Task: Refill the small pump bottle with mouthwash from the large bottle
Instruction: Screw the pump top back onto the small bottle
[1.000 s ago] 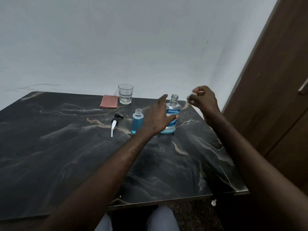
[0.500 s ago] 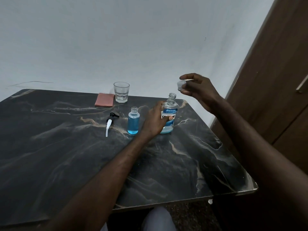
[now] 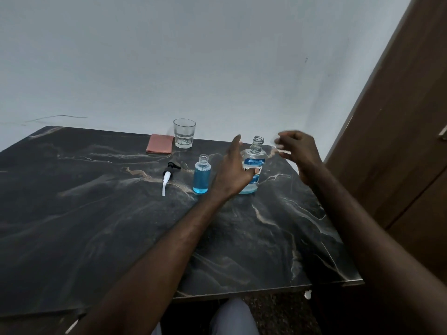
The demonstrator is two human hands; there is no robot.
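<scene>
Standing upright near the far right corner of the dark marbled table (image 3: 96, 238), the large bottle (image 3: 254, 163) is clear plastic with its cap off, the threaded neck bare at the top. A blue and white label wraps its middle, and pale blue mouthwash shows at its base. The left hand (image 3: 233, 174) reaches in from the near side with fingers spread wide and pointing up; its thumb lies across the label, touching the front of the bottle, but the fingers are not wrapped around it. The right hand (image 3: 298, 153) hovers just to the right of the bottle's neck, fingers curled loosely inward; motion blur smears the fingertips, so I cannot tell whether they pinch anything. Just left of the large bottle stands the small pump bottle (image 3: 202, 175), also uncapped, a slim clear cylinder filled nearly to its shoulder with deeper blue liquid. Its pump head (image 3: 168, 174) lies flat on the table to the left, black collar toward the wall and white tube pointing toward the near edge. Farther back, a drinking glass (image 3: 184, 133) sits beside a folded pinkish cloth (image 3: 160, 143).
</scene>
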